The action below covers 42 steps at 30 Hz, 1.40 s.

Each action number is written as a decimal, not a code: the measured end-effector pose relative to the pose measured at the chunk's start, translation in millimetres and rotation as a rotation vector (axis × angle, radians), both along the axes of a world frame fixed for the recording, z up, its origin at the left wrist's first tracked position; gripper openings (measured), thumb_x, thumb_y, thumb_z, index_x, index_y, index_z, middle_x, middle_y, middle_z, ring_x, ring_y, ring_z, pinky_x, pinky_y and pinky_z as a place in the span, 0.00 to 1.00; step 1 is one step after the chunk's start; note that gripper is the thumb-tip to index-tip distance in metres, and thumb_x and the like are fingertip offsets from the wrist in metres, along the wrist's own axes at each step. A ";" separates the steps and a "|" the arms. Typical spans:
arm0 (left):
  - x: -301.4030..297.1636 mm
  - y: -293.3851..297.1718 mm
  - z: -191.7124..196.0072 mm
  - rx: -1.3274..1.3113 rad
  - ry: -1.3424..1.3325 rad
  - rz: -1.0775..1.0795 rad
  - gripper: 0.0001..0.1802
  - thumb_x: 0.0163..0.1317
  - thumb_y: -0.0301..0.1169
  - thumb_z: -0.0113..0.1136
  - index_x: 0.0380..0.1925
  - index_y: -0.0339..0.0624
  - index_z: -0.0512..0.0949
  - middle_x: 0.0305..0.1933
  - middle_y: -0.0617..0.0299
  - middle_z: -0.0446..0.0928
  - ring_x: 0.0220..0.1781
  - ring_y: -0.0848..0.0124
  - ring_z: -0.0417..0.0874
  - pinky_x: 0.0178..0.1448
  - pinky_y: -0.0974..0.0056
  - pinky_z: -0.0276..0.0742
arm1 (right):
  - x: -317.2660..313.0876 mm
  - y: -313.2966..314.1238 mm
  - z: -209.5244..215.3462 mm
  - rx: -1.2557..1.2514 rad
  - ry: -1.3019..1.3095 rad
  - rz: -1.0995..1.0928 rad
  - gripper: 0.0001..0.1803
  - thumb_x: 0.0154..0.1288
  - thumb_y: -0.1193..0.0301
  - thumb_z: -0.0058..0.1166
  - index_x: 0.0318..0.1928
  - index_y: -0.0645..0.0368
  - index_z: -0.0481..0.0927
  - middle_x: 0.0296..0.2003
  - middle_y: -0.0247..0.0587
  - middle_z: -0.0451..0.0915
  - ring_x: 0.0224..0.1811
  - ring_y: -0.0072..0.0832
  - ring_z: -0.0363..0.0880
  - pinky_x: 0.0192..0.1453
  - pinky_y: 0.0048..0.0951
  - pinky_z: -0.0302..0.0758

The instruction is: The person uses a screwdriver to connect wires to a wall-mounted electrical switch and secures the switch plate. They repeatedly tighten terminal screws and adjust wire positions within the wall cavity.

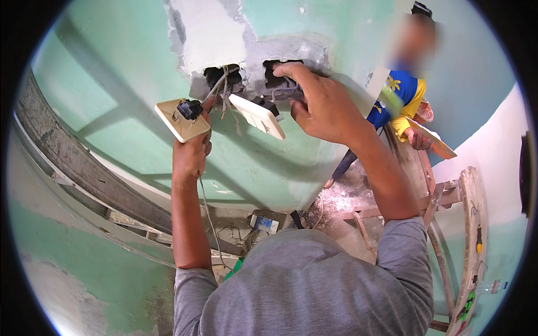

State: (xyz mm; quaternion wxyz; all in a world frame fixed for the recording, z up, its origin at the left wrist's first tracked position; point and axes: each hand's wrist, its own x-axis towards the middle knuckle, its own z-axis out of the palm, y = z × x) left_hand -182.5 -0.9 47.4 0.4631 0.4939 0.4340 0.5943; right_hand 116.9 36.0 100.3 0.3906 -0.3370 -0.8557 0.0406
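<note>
My left hand [195, 154] is closed round a cream outlet plate [168, 119], its back side with a black module [190, 108] turned up. Grey wires [223, 85] run from the left wall hole [216, 78] down to that hand. A second cream plate [259, 116] hangs tilted on wires below the right wall hole [274, 70]. My right hand [328, 103] is raised beside it, index finger at the opening of the right hole and thumb apart, lower down near the hanging plate. The fingertip is partly hidden in the hole's shadow, so I cannot tell whether it touches a wire.
On the right, another person in a blue and yellow shirt [412, 92] holds a flat board [434, 140]. A wooden trestle [473, 218] carries a yellow-handled screwdriver [479, 239]. Long worn planks [84, 157] curve along the left. A blue-white box [264, 224] lies low by the wall.
</note>
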 end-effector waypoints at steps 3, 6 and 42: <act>-1.8 -0.7 -6.6 0.028 0.050 -0.014 0.29 0.78 0.38 0.59 0.75 0.42 0.71 0.25 0.81 0.59 0.23 0.89 0.55 0.25 0.76 0.49 | -1.0 3.2 -5.9 0.084 -0.004 -0.002 0.37 0.60 0.82 0.60 0.70 0.47 0.68 0.55 0.47 0.84 0.31 0.45 0.83 0.41 0.42 0.79; -0.4 -3.4 -2.6 0.010 0.069 0.038 0.22 0.77 0.30 0.58 0.69 0.45 0.78 0.26 0.82 0.61 0.22 0.89 0.53 0.25 0.75 0.46 | -0.9 1.1 -3.4 0.089 -0.009 -0.009 0.38 0.61 0.83 0.58 0.72 0.47 0.68 0.55 0.50 0.84 0.32 0.45 0.84 0.41 0.41 0.80; -12.9 -5.0 31.2 0.198 0.447 0.186 0.06 0.63 0.23 0.69 0.40 0.35 0.89 0.33 0.67 0.84 0.30 0.84 0.77 0.32 0.72 0.72 | -170.4 -25.5 -87.9 -0.693 1.209 0.525 0.26 0.86 0.64 0.46 0.78 0.56 0.65 0.37 0.36 0.81 0.18 0.15 0.67 0.21 0.19 0.67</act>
